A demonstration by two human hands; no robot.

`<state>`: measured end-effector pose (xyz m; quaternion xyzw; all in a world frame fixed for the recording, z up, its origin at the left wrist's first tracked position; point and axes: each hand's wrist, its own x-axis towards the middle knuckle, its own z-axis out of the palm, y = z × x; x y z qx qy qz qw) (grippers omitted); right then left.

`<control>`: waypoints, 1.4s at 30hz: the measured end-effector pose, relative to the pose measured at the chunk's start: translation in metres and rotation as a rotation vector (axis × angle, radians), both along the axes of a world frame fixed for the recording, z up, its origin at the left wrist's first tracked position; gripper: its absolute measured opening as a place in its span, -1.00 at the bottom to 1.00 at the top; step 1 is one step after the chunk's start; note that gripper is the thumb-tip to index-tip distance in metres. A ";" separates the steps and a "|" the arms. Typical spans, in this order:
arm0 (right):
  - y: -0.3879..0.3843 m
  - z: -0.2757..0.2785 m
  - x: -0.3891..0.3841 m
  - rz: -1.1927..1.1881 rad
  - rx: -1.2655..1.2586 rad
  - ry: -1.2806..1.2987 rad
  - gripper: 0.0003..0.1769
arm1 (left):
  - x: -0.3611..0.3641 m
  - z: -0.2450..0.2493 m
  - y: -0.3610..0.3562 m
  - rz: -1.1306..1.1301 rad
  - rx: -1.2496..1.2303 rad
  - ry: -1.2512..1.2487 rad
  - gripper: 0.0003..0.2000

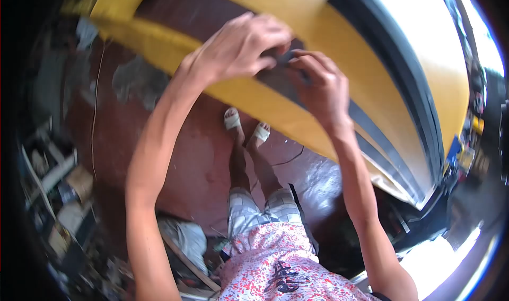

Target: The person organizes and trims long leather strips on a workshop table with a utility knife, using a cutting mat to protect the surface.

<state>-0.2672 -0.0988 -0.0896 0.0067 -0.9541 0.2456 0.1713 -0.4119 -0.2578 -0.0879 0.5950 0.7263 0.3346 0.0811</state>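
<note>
My left hand [241,46] is raised over a large yellow curved body [302,9] with dark bands. Its fingers are curled toward the thumb, and motion blur hides what lies between them. Close beside it, my right hand [322,83] pinches a small dark grey piece [287,57] at its fingertips. This piece sits in the gap between both hands; its kind cannot be made out. Behind the hands runs a dark brown band [196,9] on the yellow surface. Whether either hand touches that surface cannot be told.
A thick black strip [389,51] curves along the yellow body's right side. Beneath lies a worn red floor [175,158] with a thin cord [96,105]. Clutter with a wooden frame [50,179] fills the left; a pale sack [185,242] lies near my legs.
</note>
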 end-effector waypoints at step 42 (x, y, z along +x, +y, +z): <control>0.426 0.017 0.599 -0.964 0.336 -0.454 -0.80 | 0.043 0.059 0.039 -0.054 -0.754 0.582 -0.81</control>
